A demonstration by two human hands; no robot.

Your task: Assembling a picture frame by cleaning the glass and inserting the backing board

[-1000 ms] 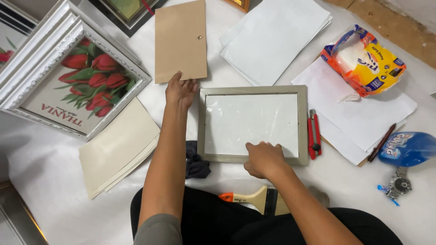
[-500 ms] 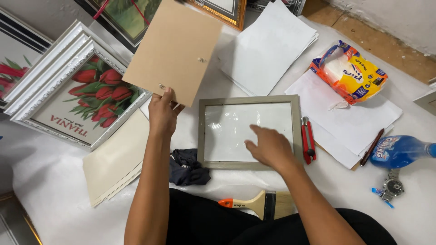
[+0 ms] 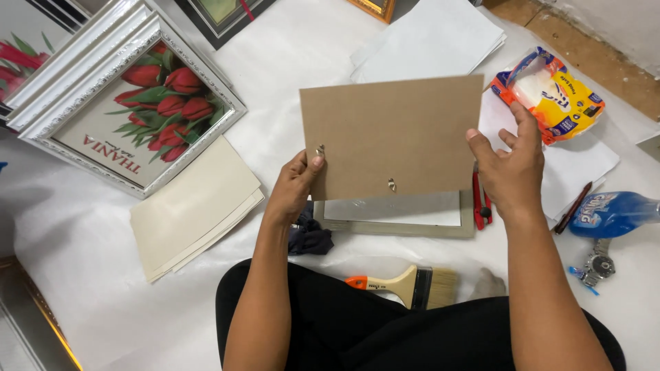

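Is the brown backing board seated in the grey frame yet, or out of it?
Out. Both hands, left hand and right hand, hold the backing board above the grey frame.

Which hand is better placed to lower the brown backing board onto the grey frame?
Probably left. The left hand pinches the brown rectangular backing board at its lower corner, nearest the grey rectangular frame; the right hand only steadies the opposite edge.

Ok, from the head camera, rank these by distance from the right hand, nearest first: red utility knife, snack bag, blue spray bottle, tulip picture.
1. red utility knife: just left of the right hand, beside the frame.
2. snack bag: up and right.
3. blue spray bottle: far right edge.
4. tulip picture: far left, across the work area.
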